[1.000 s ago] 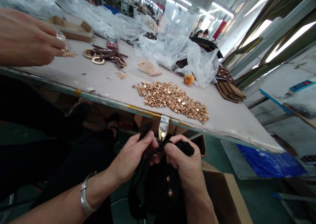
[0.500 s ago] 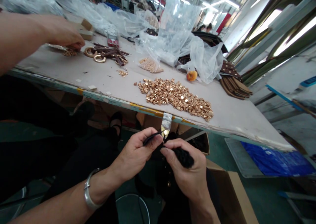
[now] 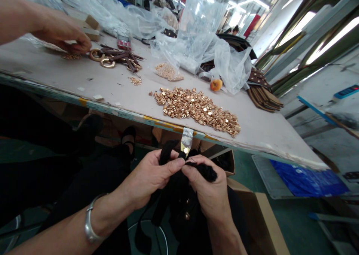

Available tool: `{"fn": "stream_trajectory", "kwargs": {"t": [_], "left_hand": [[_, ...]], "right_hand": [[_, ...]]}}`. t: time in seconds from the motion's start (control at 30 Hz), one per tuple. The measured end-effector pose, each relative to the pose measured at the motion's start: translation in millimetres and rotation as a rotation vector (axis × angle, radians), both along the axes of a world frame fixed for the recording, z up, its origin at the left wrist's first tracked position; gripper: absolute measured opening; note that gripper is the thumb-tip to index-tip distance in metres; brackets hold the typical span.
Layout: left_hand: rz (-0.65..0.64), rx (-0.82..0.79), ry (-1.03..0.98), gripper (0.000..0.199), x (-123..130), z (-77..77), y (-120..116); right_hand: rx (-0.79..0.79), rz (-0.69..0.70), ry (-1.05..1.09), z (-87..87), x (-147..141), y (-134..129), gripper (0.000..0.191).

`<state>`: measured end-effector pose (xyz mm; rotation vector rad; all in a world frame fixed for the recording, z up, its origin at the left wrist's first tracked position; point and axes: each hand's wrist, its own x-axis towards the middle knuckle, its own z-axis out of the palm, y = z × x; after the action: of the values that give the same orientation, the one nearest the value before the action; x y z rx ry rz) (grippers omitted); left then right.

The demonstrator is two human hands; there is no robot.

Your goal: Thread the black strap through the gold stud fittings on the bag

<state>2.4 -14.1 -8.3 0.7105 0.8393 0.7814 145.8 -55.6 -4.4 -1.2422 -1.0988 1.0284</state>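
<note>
Black fabric strap [image 3: 168, 150] is pinched between the thumb and fingers of my left hand [image 3: 153, 172], with a loop rising above it. Bunched black material [image 3: 206, 171] fills my right hand [image 3: 209, 189], whose thumb and finger meet close to my left fingertips. Just beyond the fingertips, a metal piece with a yellowish tip [image 3: 186, 140] projects from the table's front edge. Black cloth with gold studs [image 3: 187, 215] hangs below my hands. On the table [image 3: 266, 135] lies a large pile of small gold pieces [image 3: 196, 109].
Another person's hand [image 3: 70, 36] reaches over small gold parts at the left. Gold rings [image 3: 108, 63] with brown straps, a bag of gold bits [image 3: 168, 72], an orange fruit [image 3: 216, 84], plastic bags [image 3: 190, 41] and brown stacked pieces [image 3: 265, 97] lie on the table. A cardboard box [image 3: 269, 225] stands below right.
More black strap now loops above my left hand and hangs beneath it, and the studded cloth shows more. The other person's hand has lifted slightly. The view has shifted a little.
</note>
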Motion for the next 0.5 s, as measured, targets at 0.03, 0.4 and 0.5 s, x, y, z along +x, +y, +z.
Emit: {"fn": "stream_trajectory", "kwargs": {"t": [0.03,0.4,0.5], "left_hand": [[0.004,-0.009,-0.001,0.037,-0.2,0.5,0.1],[0.014,0.024,0.007,0.03,-4.6,9.1,14.3],[0.018,-0.001,0.017,0.031,-4.3,9.5,14.7]], "right_hand": [[-0.023,0.007,0.041,-1.5,-0.2,-0.4,0.009],[-0.316,0.022,0.455,-0.3,1.5,11.4,0.034],[-0.375,0.049,0.481,-0.2,0.5,13.9,0.034]]}}
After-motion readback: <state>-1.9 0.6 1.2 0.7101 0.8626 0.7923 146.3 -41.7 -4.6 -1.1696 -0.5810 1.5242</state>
